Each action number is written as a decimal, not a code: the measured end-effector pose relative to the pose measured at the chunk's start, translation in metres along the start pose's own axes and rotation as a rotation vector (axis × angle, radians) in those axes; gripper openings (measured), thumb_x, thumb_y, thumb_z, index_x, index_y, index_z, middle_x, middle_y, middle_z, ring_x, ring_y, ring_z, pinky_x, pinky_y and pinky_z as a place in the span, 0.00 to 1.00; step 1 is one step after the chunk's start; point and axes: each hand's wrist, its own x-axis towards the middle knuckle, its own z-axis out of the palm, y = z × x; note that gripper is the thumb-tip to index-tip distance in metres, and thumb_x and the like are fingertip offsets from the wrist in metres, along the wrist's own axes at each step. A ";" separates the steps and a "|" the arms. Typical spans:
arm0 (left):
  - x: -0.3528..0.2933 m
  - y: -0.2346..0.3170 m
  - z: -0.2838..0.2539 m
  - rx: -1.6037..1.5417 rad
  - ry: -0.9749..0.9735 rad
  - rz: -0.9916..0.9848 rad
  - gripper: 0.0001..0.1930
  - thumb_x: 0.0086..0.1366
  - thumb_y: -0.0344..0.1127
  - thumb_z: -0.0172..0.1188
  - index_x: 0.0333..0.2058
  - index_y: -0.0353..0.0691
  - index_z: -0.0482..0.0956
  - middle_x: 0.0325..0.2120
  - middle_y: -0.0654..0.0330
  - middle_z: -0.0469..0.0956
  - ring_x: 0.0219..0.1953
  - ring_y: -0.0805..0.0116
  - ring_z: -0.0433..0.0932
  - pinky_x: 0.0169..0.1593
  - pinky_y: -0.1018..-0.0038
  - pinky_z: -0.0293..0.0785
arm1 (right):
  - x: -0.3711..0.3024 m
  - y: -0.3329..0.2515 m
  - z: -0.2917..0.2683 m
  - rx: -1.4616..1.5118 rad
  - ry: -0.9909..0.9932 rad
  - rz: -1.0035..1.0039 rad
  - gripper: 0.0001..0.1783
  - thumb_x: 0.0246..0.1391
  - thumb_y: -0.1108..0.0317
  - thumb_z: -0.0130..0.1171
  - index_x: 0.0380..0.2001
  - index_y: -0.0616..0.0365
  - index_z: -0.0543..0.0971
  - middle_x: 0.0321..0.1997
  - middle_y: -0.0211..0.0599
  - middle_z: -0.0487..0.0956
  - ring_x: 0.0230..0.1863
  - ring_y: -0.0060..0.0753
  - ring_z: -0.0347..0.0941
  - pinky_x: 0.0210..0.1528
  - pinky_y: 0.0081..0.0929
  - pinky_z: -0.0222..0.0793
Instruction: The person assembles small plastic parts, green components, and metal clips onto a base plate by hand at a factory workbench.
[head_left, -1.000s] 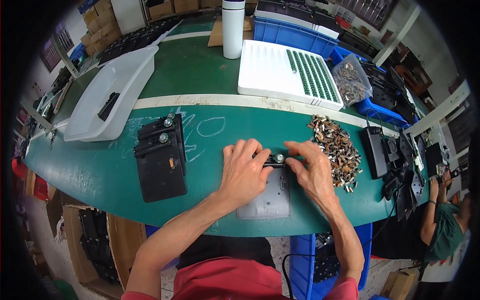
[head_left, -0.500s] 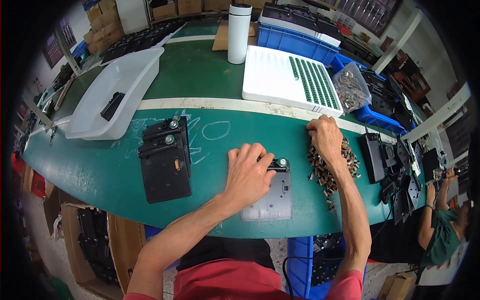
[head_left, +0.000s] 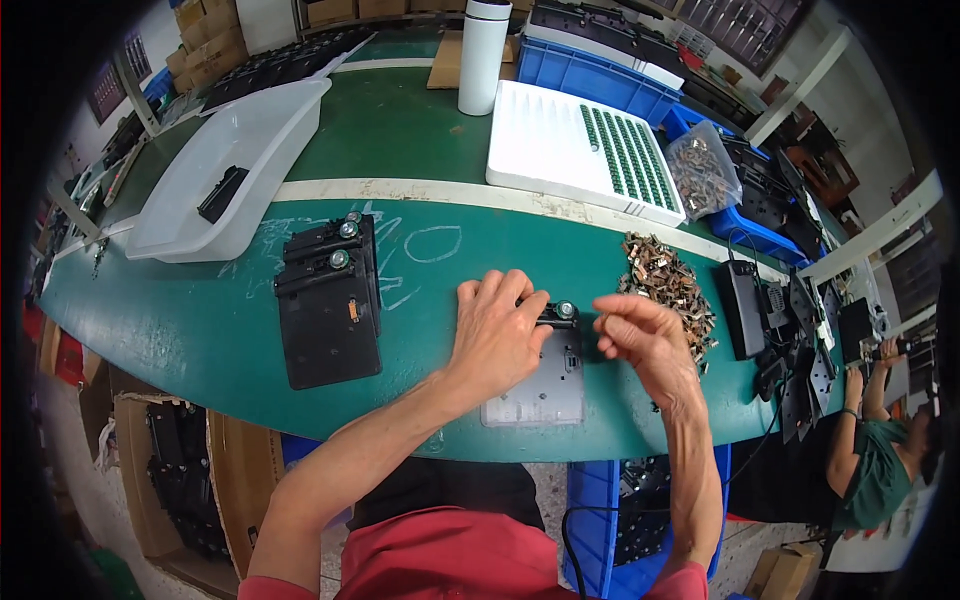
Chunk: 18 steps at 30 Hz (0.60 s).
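My left hand (head_left: pixel 498 332) is closed on the top end of a flat plate-like device (head_left: pixel 535 398) with a grey face. A black bar and a round green-and-silver piece (head_left: pixel 565 309) show at that end. My right hand (head_left: pixel 650 345) hovers just right of the device, thumb and fingers pinched together. Whatever lies in the pinch is too small to make out. Behind it spreads a pile of small brown-and-silver metal parts (head_left: pixel 662 270). On the left, black plate devices (head_left: pixel 330 340) lie stacked, with round silver-green pieces on their bars and one small orange-brown part on top.
A white foam tray (head_left: pixel 540 135) with rows of small green pieces lies at the back, beside a white bottle (head_left: pixel 482 60) and a bag of metal parts (head_left: pixel 703 170). A translucent tub (head_left: pixel 275 130) stands far left. Black adapter (head_left: pixel 742 310) and cables sit right; a co-worker (head_left: pixel 880 460) is beyond.
My right hand has moved from the far side of the metal parts pile toward me and left, near the device. My left hand stays on the device. The view has shifted slightly.
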 end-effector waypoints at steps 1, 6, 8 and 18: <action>0.001 0.001 0.000 0.002 0.001 0.003 0.18 0.49 0.31 0.69 0.41 0.38 0.81 0.37 0.60 0.71 0.42 0.60 0.69 0.46 0.62 0.61 | -0.006 0.005 -0.003 0.092 -0.041 0.044 0.12 0.58 0.75 0.59 0.46 0.62 0.81 0.35 0.36 0.81 0.32 0.21 0.77 0.36 0.17 0.75; 0.001 0.001 0.001 0.011 -0.012 -0.006 0.18 0.49 0.31 0.69 0.41 0.37 0.81 0.36 0.60 0.71 0.42 0.61 0.69 0.46 0.63 0.61 | -0.019 0.019 -0.003 0.333 -0.127 0.074 0.17 0.55 0.79 0.61 0.49 0.65 0.78 0.39 0.38 0.82 0.36 0.25 0.80 0.41 0.20 0.79; 0.001 0.001 0.001 0.010 -0.005 -0.005 0.18 0.50 0.32 0.69 0.41 0.37 0.81 0.36 0.60 0.71 0.42 0.61 0.69 0.47 0.63 0.61 | -0.021 0.021 -0.001 0.327 -0.152 0.056 0.19 0.53 0.81 0.62 0.50 0.65 0.77 0.40 0.39 0.82 0.37 0.26 0.80 0.42 0.20 0.79; 0.000 0.000 0.000 0.014 -0.017 -0.009 0.17 0.51 0.32 0.68 0.41 0.37 0.81 0.36 0.60 0.71 0.42 0.62 0.69 0.47 0.63 0.61 | -0.030 0.021 0.011 0.219 -0.061 0.055 0.16 0.58 0.75 0.59 0.50 0.65 0.77 0.41 0.44 0.82 0.35 0.28 0.80 0.38 0.20 0.79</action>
